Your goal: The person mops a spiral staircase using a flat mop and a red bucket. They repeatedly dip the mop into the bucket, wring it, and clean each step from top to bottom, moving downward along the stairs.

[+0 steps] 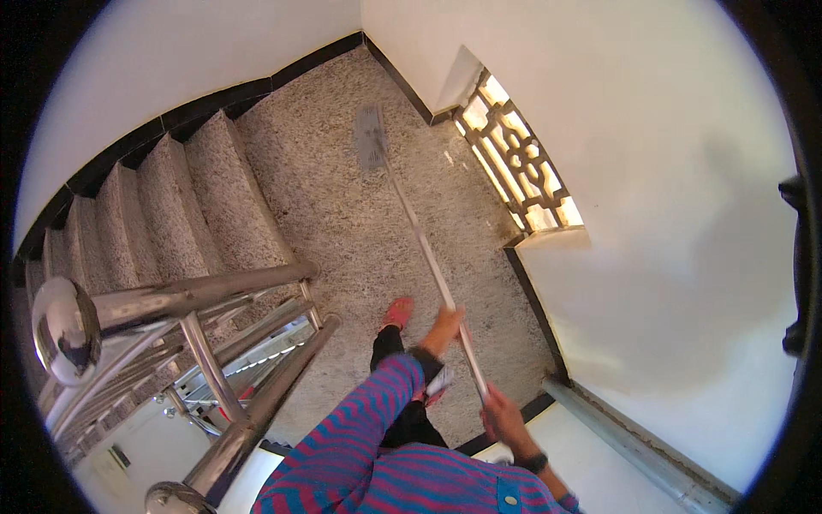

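Observation:
A long pale pole runs up from both hands to a flat grey mop head [370, 138], which lies on the speckled stone landing [334, 218]. My left hand [449, 321] grips the mop pole [424, 247] at its lower middle part; this arm wears a striped sleeve with a dark cuff. Near the pole's bottom end in view, my right hand [504, 414] is closed around it, with a dark band on the wrist. Below the hands are my feet in pink footwear [399, 312], one of them partly hidden by the left forearm.
Stone stairs [205, 193] adjoin the landing on the left, behind a shiny metal handrail [244, 283] with round end caps. A patterned window grille [517, 154] sits low in the white wall on the right. A grey pipe [629, 443] runs along the lower right.

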The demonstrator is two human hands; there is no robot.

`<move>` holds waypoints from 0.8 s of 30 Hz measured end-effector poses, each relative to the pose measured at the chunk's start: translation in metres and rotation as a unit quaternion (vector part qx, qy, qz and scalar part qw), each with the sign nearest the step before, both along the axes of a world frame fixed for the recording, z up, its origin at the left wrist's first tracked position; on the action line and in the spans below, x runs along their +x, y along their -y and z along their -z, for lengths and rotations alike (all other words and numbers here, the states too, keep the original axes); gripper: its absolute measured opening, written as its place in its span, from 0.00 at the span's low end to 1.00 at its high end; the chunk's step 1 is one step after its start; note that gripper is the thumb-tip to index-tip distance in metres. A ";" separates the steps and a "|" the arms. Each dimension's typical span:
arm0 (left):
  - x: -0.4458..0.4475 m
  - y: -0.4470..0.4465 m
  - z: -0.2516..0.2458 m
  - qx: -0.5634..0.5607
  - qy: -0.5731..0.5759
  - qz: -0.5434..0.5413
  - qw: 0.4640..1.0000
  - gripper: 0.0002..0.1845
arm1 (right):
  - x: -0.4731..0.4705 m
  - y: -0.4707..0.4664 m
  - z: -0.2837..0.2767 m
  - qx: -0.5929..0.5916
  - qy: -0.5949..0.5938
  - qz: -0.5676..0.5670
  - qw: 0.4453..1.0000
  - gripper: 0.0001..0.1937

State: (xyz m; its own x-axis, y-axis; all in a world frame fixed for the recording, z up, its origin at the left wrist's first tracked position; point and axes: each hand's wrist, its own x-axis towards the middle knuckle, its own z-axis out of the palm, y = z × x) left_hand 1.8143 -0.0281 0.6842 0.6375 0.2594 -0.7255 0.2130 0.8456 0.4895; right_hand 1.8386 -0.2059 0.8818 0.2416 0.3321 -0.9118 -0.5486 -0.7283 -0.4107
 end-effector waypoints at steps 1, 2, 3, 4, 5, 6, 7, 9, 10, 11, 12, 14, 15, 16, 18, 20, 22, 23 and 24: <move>0.014 -0.034 0.003 0.066 0.005 0.005 0.998 0.15 | 0.016 -0.031 0.010 0.017 -0.022 0.013 1.000 0.25; 0.032 -0.062 0.002 0.075 -0.056 -0.020 0.995 0.16 | 0.031 -0.061 0.019 0.070 -0.052 0.010 0.996 0.26; 0.039 -0.085 -0.002 0.012 -0.025 -0.053 0.998 0.18 | 0.044 -0.087 0.025 0.069 -0.048 0.001 0.996 0.25; 0.048 -0.101 -0.009 0.039 -0.043 -0.064 0.996 0.17 | 0.054 -0.108 0.029 0.112 -0.060 0.015 0.992 0.24; 0.056 -0.116 -0.015 0.065 -0.062 -0.072 0.993 0.16 | 0.063 -0.124 0.032 0.089 -0.072 0.006 0.993 0.25; 0.064 -0.128 -0.021 0.063 -0.083 -0.057 0.993 0.16 | 0.068 -0.134 0.031 0.117 -0.100 0.014 0.988 0.26; 0.070 -0.134 -0.025 0.058 -0.096 -0.047 0.993 0.16 | 0.071 -0.135 0.028 0.095 -0.082 0.011 0.992 0.26; 0.074 -0.122 -0.029 0.045 -0.082 -0.004 0.996 0.16 | 0.070 -0.122 0.022 0.104 -0.069 0.032 0.992 0.26; 0.072 -0.108 -0.027 0.041 -0.055 0.025 0.997 0.16 | 0.068 -0.107 0.018 0.069 -0.058 0.020 0.996 0.26; 0.068 -0.095 -0.022 0.041 -0.044 0.064 0.996 0.16 | 0.066 -0.087 0.013 0.057 -0.048 0.016 0.997 0.26; 0.068 -0.063 -0.017 0.068 -0.102 0.053 0.991 0.14 | 0.061 -0.063 0.009 0.060 -0.042 0.023 0.997 0.26; 0.056 -0.001 -0.005 0.056 -0.108 0.085 0.989 0.14 | 0.046 -0.009 -0.001 0.012 -0.015 0.002 1.000 0.28; 0.049 0.032 0.000 -0.005 -0.071 0.047 0.996 0.14 | 0.039 0.020 -0.007 -0.003 -0.018 0.010 1.000 0.28; 0.044 0.067 0.002 0.002 -0.096 0.076 0.992 0.15 | 0.031 0.049 -0.014 -0.025 -0.028 0.025 0.999 0.28; 0.033 0.131 -0.003 0.039 -0.172 0.118 0.977 0.17 | 0.009 0.101 -0.031 -0.052 -0.036 0.072 0.995 0.27; 0.011 0.178 -0.018 0.022 -0.145 0.151 0.978 0.18 | -0.015 0.142 -0.051 -0.055 -0.046 0.092 0.993 0.27; -0.005 0.202 -0.037 0.027 -0.156 0.143 0.977 0.19 | -0.038 0.161 -0.064 -0.052 -0.053 0.122 0.990 0.27; -0.010 0.206 -0.046 0.034 -0.169 0.144 0.974 0.19 | -0.045 0.162 -0.067 -0.085 -0.074 0.147 0.983 0.27; -0.013 0.198 -0.050 0.033 -0.155 0.155 0.975 0.20 | -0.050 0.158 -0.066 -0.079 -0.089 0.152 0.981 0.28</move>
State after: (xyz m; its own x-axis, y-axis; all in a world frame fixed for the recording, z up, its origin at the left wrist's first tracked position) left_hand 1.8013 -0.2264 0.7345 0.4460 0.1420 -0.8837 0.5993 0.6860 0.4127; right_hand 1.7888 -0.3639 0.9473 0.1408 0.1207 -0.9826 -0.8034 -0.5661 -0.1847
